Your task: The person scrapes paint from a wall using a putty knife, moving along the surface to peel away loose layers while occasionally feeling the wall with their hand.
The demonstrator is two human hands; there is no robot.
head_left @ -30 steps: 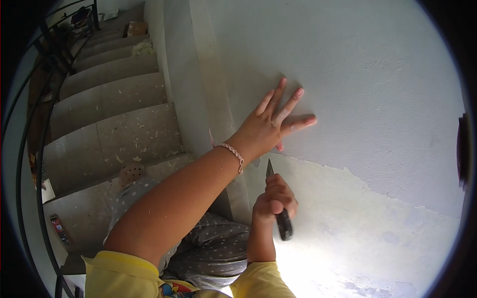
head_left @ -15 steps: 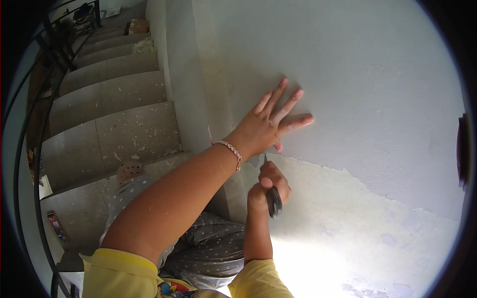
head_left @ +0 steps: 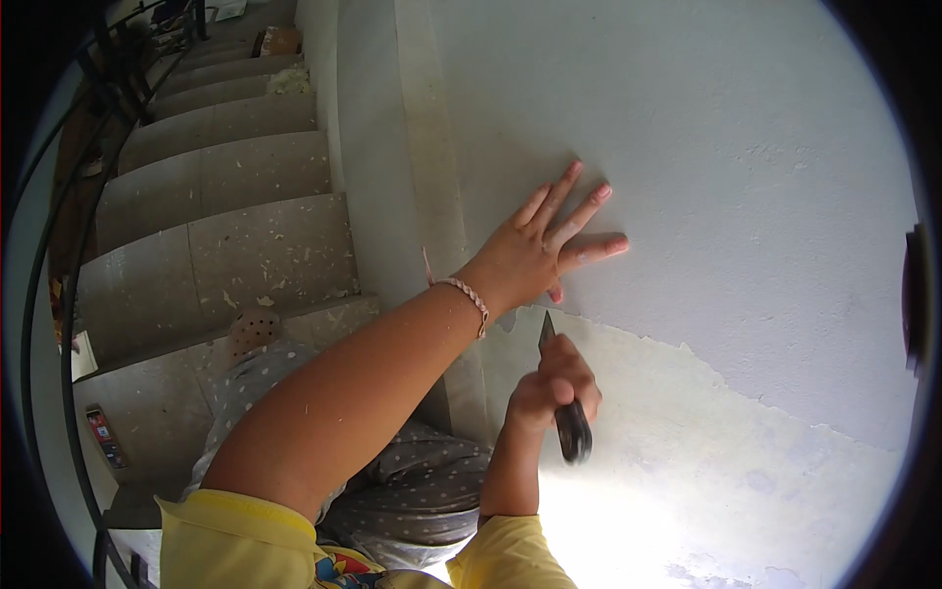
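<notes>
My left hand (head_left: pixel 535 243) lies on the painted wall (head_left: pixel 687 196) with its fingers spread, a braided bracelet on the wrist. Below it, my right hand (head_left: pixel 555 385) is closed around the black handle of a knife (head_left: pixel 574 432). Its grey pointed blade is directed up at the ragged edge of the paint, just under my left thumb. Beneath that edge the wall has a bare, paler patch (head_left: pixel 628 393). Paint above the edge is light grey.
Stairs (head_left: pixel 265 245) dotted with paint flakes run up on the left, beside a black metal railing (head_left: pixel 37 285). A small red-and-black packaged item (head_left: pixel 105 437) lies on a lower step. One foot in a clog with holes (head_left: pixel 253 332) rests on a step. Farther up sits a brown box (head_left: pixel 281 41).
My right hand has moved a little right and down with the knife, and more of the blade shows. My left hand stays spread on the wall. The view has shifted slightly.
</notes>
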